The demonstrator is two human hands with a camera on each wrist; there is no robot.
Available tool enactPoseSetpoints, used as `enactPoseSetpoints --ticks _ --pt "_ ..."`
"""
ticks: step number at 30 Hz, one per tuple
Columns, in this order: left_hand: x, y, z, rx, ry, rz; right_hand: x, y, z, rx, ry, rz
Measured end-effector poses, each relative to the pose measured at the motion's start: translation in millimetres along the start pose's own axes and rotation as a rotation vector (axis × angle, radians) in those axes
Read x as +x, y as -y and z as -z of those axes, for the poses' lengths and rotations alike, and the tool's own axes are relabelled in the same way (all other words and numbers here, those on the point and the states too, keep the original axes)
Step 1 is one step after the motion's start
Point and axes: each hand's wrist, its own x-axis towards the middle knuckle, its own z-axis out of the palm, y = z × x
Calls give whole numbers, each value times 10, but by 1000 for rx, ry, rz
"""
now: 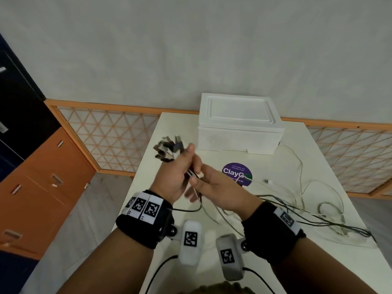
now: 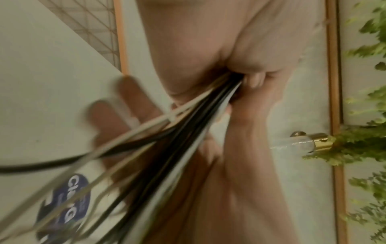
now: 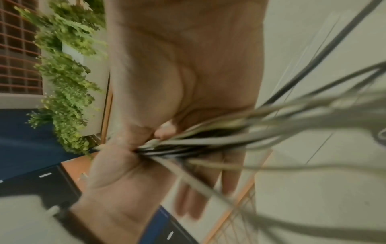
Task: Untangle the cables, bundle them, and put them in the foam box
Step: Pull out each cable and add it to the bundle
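The left hand [image 1: 172, 177] is raised above the counter [image 1: 286, 158], its fingers curled round a bunch of cables [image 1: 192, 174] just below their plugs. The plugs [image 1: 168, 149], metal-ended and gathered together, stick up out of the top of that fist. The left wrist view shows black and white cables [image 2: 188, 132] running out from between the curled fingers [image 2: 256, 82] and the palm.

The right hand [image 1: 220, 185] sits just beside the left, touching it. In the right wrist view its thumb and fingers close on the same cables [image 3: 198, 142] where they leave the left fist. Some fingers below are blurred and appear extended.

From the hands the cables trail down and to the right across the counter, where loose black and pale strands [image 1: 307, 217] lie in loops, not yet bundled. One loose white plug [image 1: 268, 181] lies on the counter apart from the rest.

The foam box [image 1: 239, 124] stands at the far side of the counter, its lid on, well apart from the hands. A round purple sticker [image 1: 232, 169] lies on the counter between box and hands.
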Motion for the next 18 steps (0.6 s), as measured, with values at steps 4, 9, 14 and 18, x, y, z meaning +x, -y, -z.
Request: enactPoseSetpoints --ticks 4,9,14,18 --pt "54 -138 106 -239 90 -158 -145 -56 49 343 217 -124" --pt "-89 -119 -58 -79 297 -87 -109 20 -23 718 236 -71" --pt "-187 -166 -216 255 74 -105 -71 30 23 404 -153 14" --pt "-189 -81 -337 236 -97 -131 -102 141 22 -300 -451 62"
